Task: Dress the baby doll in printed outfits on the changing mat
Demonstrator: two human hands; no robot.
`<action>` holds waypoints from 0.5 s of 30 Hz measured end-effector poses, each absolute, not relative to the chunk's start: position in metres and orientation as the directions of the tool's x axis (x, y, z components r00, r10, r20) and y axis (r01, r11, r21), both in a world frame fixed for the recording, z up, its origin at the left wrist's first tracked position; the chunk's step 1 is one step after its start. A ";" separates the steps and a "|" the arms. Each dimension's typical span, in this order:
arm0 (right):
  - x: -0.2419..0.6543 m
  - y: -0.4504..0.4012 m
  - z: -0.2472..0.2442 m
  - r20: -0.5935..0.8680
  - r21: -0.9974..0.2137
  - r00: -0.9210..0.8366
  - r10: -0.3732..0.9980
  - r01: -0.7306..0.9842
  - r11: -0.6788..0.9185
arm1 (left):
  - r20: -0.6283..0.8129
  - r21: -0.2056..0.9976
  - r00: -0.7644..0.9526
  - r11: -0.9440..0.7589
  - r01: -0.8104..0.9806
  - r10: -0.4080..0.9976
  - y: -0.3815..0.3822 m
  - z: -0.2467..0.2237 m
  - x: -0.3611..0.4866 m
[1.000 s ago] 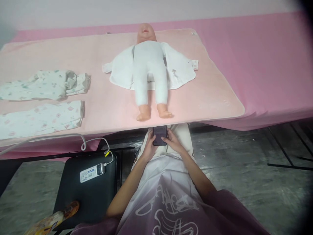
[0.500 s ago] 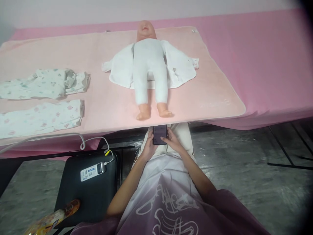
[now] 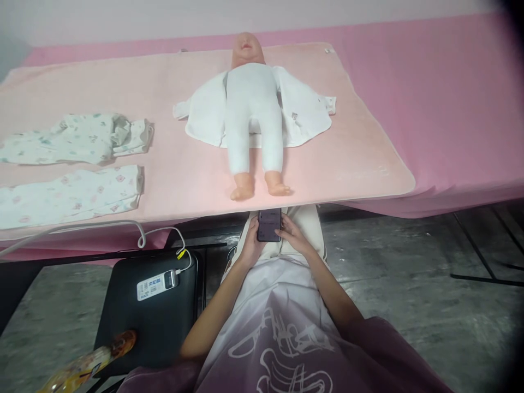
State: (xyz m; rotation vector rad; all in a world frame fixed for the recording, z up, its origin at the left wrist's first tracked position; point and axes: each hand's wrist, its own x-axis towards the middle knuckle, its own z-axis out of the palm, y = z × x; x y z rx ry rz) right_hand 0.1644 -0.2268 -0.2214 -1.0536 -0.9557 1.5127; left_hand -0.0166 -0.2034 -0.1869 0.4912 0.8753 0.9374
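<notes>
Low in my lap, just past the table edge, I hold a dark smartphone between both hands. My left hand grips its left side. My right hand is closed around the right side, the thumb at the screen's lower right. On the table beyond lies a baby doll on its back, feet toward me, with a white cloth body. A white baby shirt is spread open beneath it, sleeves out to both sides.
Two folded printed baby garments lie left on a peach mat over a pink tablecloth. A white cable runs to a white power bank on a black stool. A snack package is at lower left.
The view has shifted slightly, so the table things sit a little farther right. My right thumb has moved from over the phone screen toward its right edge. Both hands still hold the phone.
</notes>
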 end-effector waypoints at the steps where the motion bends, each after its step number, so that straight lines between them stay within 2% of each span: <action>1: 0.165 -0.227 -0.223 -0.145 -0.942 -0.108 0.984 -0.288 -0.171 | -0.428 0.701 0.298 0.522 -0.486 0.853 -0.203 -0.187 -0.017; 15: 0.164 -0.228 -0.229 -0.130 -0.941 -0.108 0.986 -0.301 -0.157 | -0.435 0.702 0.291 0.523 -0.484 0.852 -0.204 -0.187 -0.017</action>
